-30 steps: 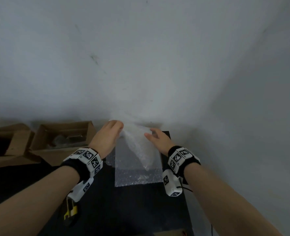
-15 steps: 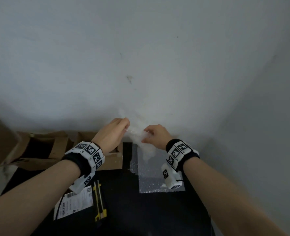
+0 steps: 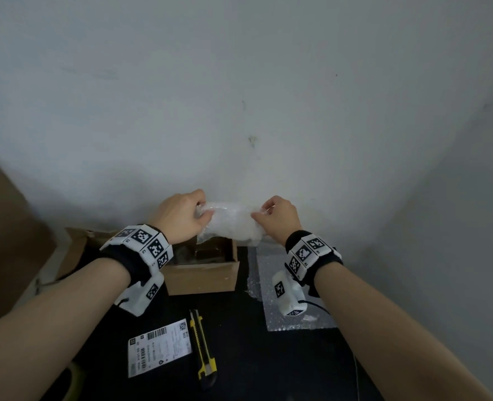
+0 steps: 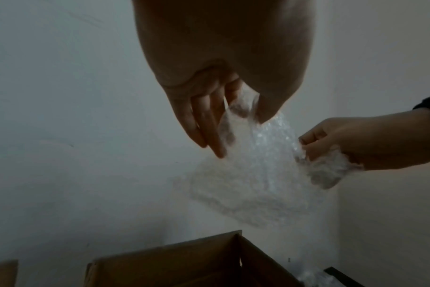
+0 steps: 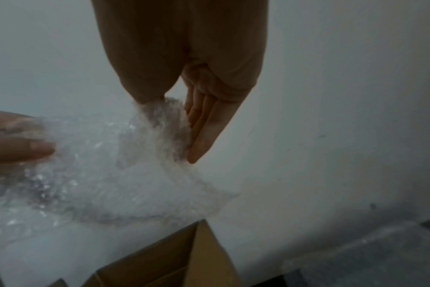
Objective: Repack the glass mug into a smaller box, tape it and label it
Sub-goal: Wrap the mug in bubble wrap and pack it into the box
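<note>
Both hands hold one sheet of bubble wrap in the air above the small open cardboard box. My left hand pinches its left end and my right hand pinches its right end. In the left wrist view the bubble wrap hangs below the left hand, with the box underneath. In the right wrist view the thumb and fingers clamp the bubble wrap. Something dim lies inside the box; I cannot tell whether it is the mug.
A second bubble wrap sheet lies flat on the black table at the right. A yellow utility knife and a shipping label lie in front. A larger cardboard box stands at the left. The white wall is close behind.
The hands have lifted the bubble wrap off the flat sheet and carried it left over the small box, stretching it between them. The view has shifted, showing knife and label.
</note>
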